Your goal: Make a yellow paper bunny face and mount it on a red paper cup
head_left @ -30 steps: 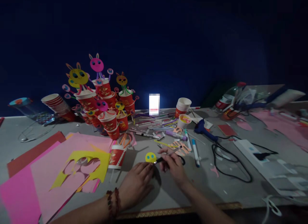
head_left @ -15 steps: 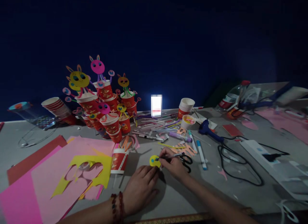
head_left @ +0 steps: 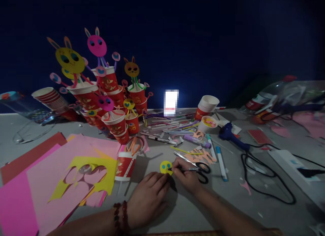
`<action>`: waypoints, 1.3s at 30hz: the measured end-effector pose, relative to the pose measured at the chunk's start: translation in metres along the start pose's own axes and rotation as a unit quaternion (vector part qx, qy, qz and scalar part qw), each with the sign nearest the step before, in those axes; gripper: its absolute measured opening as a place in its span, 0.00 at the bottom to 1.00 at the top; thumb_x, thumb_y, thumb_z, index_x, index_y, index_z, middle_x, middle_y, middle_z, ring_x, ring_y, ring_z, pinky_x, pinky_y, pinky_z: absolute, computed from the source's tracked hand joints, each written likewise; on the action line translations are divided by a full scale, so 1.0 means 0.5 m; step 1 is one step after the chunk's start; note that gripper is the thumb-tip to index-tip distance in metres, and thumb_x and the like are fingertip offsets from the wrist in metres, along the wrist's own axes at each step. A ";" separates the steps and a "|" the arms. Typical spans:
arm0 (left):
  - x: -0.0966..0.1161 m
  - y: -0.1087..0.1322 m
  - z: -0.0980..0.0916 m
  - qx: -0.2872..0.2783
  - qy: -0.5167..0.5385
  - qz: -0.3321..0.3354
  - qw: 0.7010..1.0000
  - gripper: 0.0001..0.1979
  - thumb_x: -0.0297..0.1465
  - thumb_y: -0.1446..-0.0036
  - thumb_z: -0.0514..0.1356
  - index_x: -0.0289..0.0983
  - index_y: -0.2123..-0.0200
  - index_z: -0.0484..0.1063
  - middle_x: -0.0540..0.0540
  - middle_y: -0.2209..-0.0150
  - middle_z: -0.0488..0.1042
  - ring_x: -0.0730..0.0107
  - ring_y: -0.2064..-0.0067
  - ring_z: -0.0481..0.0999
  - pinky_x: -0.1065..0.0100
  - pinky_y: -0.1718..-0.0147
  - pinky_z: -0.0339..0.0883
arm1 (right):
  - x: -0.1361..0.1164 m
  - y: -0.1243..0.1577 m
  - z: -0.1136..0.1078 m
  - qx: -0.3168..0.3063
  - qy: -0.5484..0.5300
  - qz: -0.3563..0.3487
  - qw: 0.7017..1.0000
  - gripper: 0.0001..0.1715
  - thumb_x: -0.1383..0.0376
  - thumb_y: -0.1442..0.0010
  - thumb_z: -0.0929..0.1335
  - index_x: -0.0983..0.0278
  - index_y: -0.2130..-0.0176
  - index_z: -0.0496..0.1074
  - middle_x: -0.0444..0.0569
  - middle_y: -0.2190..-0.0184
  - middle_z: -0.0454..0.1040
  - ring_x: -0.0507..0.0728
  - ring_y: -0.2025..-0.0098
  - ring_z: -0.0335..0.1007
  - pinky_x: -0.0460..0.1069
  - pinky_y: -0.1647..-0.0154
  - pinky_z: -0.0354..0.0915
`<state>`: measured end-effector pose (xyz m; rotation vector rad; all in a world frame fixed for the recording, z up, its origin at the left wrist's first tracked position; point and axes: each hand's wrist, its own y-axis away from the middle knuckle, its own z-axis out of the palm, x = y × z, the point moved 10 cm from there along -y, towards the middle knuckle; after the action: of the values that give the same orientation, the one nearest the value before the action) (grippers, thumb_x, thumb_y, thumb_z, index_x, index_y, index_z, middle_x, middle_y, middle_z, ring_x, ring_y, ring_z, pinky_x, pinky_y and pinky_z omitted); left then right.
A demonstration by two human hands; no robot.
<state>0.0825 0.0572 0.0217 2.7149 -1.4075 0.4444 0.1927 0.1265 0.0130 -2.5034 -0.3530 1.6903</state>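
A small yellow paper circle point(head_left: 164, 163) with two blue eye spots lies on the table. My left hand point(head_left: 149, 197), a beaded bracelet on its wrist, rests flat with fingertips at the circle's lower edge. Pinched in my right hand point(head_left: 186, 178) is a pen point(head_left: 191, 169), its dark tip touching the circle near the right eye. Behind that hand lie black-handled scissors point(head_left: 205, 171), partly covered. To the left, a red paper cup point(head_left: 125, 165) with a straw beneath stands by orange strips.
Red cups point(head_left: 83, 94) carrying paper rabbit figures are stacked at the back left. Coloured paper sheets point(head_left: 58, 168) spread across the left. Pens and sticks point(head_left: 175, 126) lie behind the hands. A blue glue gun point(head_left: 233, 136) with a looped black cord lies on the right.
The pen tip has moved from the left eye to the right side of the yellow circle. The right eye spot now shows. The camera view has shifted closer and lower.
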 end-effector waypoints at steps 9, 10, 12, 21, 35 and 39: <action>-0.002 0.001 0.010 -0.026 0.005 -0.001 1.000 0.27 0.43 0.37 0.56 0.35 0.39 0.60 0.42 0.37 0.64 0.54 0.40 0.62 0.55 0.38 0.53 | 0.003 -0.005 -0.002 -0.008 0.025 0.011 1.000 0.08 0.68 0.47 0.62 0.61 0.76 0.62 0.40 0.80 0.62 0.52 0.77 0.58 0.47 0.75 0.55; -0.002 0.001 0.011 -0.024 0.004 -0.001 1.000 0.27 0.43 0.37 0.56 0.35 0.39 0.61 0.42 0.38 0.64 0.54 0.40 0.62 0.55 0.38 0.53 | 0.002 -0.005 0.000 -0.013 0.027 0.011 0.999 0.08 0.68 0.47 0.62 0.61 0.77 0.61 0.40 0.80 0.62 0.52 0.77 0.58 0.47 0.75 0.55; -0.003 0.001 0.012 -0.020 0.002 -0.002 1.000 0.27 0.43 0.37 0.56 0.35 0.40 0.61 0.42 0.38 0.65 0.54 0.40 0.62 0.55 0.38 0.53 | 0.002 -0.006 0.002 -0.013 0.028 0.013 0.999 0.08 0.68 0.46 0.62 0.61 0.77 0.61 0.40 0.80 0.62 0.52 0.77 0.58 0.47 0.75 0.55; -0.003 -0.001 0.011 -0.022 -0.002 -0.009 1.000 0.27 0.44 0.37 0.56 0.35 0.40 0.62 0.42 0.39 0.65 0.55 0.40 0.62 0.55 0.39 0.53 | 0.005 -0.005 0.005 -0.016 0.035 0.005 0.999 0.08 0.69 0.45 0.62 0.61 0.76 0.62 0.41 0.79 0.62 0.52 0.75 0.59 0.47 0.73 0.56; -0.001 -0.002 0.006 -0.025 -0.001 -0.008 1.000 0.26 0.43 0.36 0.54 0.36 0.40 0.61 0.41 0.38 0.65 0.55 0.40 0.63 0.54 0.39 0.54 | 0.003 -0.004 0.008 -0.019 0.051 -0.008 0.998 0.08 0.70 0.45 0.62 0.61 0.75 0.62 0.40 0.79 0.62 0.52 0.76 0.58 0.46 0.73 0.54; 0.000 -0.002 0.003 -0.018 0.002 -0.006 1.000 0.26 0.43 0.36 0.56 0.36 0.40 0.62 0.41 0.39 0.66 0.55 0.40 0.63 0.54 0.39 0.55 | 0.000 -0.005 0.007 -0.021 0.058 -0.006 0.998 0.08 0.70 0.46 0.62 0.61 0.76 0.61 0.40 0.80 0.62 0.52 0.76 0.58 0.47 0.74 0.54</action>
<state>0.0838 0.0575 0.0206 2.6913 -1.3837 0.4182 0.1888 0.1287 0.0123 -2.6091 -0.3953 1.5387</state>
